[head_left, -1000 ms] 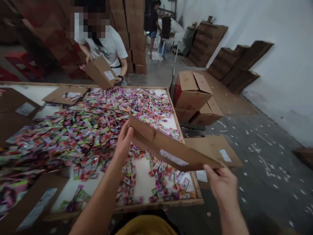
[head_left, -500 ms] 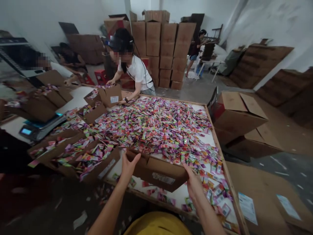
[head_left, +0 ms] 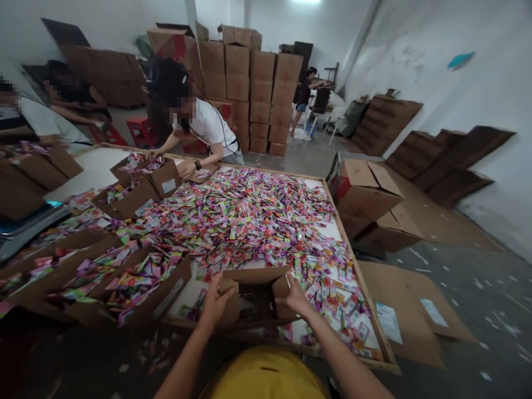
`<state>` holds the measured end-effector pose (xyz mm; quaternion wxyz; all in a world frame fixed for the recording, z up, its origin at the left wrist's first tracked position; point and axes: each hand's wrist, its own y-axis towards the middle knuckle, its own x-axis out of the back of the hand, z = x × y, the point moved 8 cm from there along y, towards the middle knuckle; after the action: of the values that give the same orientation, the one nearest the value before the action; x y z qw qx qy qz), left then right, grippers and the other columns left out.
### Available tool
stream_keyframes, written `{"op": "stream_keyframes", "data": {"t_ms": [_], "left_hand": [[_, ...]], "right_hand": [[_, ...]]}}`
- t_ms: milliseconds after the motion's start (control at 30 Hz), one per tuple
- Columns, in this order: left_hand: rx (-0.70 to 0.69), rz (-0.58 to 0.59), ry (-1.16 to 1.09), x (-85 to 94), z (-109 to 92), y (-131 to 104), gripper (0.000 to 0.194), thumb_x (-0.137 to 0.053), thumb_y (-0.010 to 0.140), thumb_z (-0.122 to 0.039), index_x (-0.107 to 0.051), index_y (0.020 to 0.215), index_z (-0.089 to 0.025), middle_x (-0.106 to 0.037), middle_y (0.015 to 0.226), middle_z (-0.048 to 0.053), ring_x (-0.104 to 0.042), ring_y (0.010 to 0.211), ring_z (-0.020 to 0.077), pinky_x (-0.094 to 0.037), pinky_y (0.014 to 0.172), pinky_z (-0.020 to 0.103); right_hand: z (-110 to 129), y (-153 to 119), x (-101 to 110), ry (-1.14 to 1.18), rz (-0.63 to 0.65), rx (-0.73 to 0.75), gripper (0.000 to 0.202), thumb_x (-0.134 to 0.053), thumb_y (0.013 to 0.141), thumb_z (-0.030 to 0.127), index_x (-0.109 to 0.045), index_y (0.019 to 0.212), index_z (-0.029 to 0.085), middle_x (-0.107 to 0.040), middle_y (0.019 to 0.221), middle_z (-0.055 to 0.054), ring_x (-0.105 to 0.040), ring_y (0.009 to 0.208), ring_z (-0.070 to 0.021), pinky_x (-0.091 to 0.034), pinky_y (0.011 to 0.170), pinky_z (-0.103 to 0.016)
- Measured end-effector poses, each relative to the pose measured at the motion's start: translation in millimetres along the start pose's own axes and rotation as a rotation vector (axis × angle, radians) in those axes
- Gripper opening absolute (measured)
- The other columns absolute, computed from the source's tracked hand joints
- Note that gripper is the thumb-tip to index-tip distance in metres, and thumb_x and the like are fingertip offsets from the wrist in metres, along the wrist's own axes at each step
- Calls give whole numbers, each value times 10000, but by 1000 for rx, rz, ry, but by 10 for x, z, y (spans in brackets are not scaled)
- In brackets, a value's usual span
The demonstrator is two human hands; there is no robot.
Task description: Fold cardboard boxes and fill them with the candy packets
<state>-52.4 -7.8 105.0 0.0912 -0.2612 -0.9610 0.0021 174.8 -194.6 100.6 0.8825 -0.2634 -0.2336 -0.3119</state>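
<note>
Between my hands is a brown cardboard box (head_left: 255,275), tilted so that its open side faces me; no packets show inside. My left hand (head_left: 216,302) grips the box's left end, thumb towards the opening. At the opposite end my right hand (head_left: 294,296) is closed on the cardboard, some fingers hidden inside or behind it. Just beyond the box spreads a broad heap of small colourful packets (head_left: 249,216) on the white table. To my left stand several open boxes (head_left: 177,291) filled with the same packets.
Across the table a person in a white shirt (head_left: 214,124) handles filled boxes (head_left: 160,180). A scale (head_left: 31,227) lies at the far left. A wooden rim (head_left: 366,288) edges the table. Closed cartons (head_left: 369,194) and flattened cardboard (head_left: 415,310) are at the right. Stacked cartons (head_left: 260,88) stand behind.
The box between my hands has turned from showing its labelled outer side to showing its open inside. My view has swung to the right. The person opposite has bent further over the boxes.
</note>
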Motion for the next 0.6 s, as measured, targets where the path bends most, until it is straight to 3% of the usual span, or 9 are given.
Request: {"op": "stream_keyframes", "data": {"t_ms": [100, 167, 233, 333, 500, 600], "left_hand": [[41, 23, -44, -12, 6, -49, 470, -673, 673, -446, -609, 1060, -188, -696, 1032, 81, -651, 997, 249, -509, 913, 398], [42, 38, -54, -5, -29, -101, 429, -664, 682, -395, -607, 1049, -182, -691, 1037, 83, -643, 987, 239, -503, 910, 386], [36, 67, -37, -14, -74, -143, 395, -644, 697, -349, -609, 1054, -183, -684, 1011, 77, -635, 958, 234, -498, 905, 392], [-39, 120, 0, -47, -152, -174, 330, -615, 699, -301, -646, 1011, -198, -668, 1032, 78, -607, 1019, 248, -464, 960, 421], [-103, 152, 59, 57, -122, -99, 232, -605, 683, -274, -709, 873, -189, -620, 1179, 125, -556, 1169, 285, -421, 1031, 455], [-61, 407, 87, 67, -161, 3, 346, -534, 743, -325, -737, 995, -201, -590, 1311, 128, -495, 1288, 294, -357, 1112, 481]], "right_hand": [[393, -216, 239, -20, 72, 305, 946, -762, 644, 448, -355, 1480, 274, -315, 1547, -112, -215, 1454, -310, -284, 1142, -497], [639, -447, 288, -169, 214, 467, 1033, -819, 570, 554, -383, 1470, 294, -268, 1573, -102, -143, 1463, -359, -196, 1165, -555], [768, -601, 330, -309, 250, 506, 1130, -874, 432, 603, -457, 1423, 256, -329, 1534, -126, -201, 1424, -396, -187, 1161, -568], [809, -673, 391, -321, 147, 451, 1104, -874, 428, 631, -495, 1368, 195, -492, 1380, -148, -378, 1312, -355, -307, 1113, -495], [688, -774, 208, -257, 210, 473, 733, -655, 829, 564, -431, 1446, 238, -568, 1348, -110, -462, 1283, -278, -293, 1118, -430], [660, -668, 135, -280, 188, 443, 556, -565, 906, 545, -534, 1372, 243, -601, 1323, -96, -519, 1235, -264, -362, 1054, -383]]}}
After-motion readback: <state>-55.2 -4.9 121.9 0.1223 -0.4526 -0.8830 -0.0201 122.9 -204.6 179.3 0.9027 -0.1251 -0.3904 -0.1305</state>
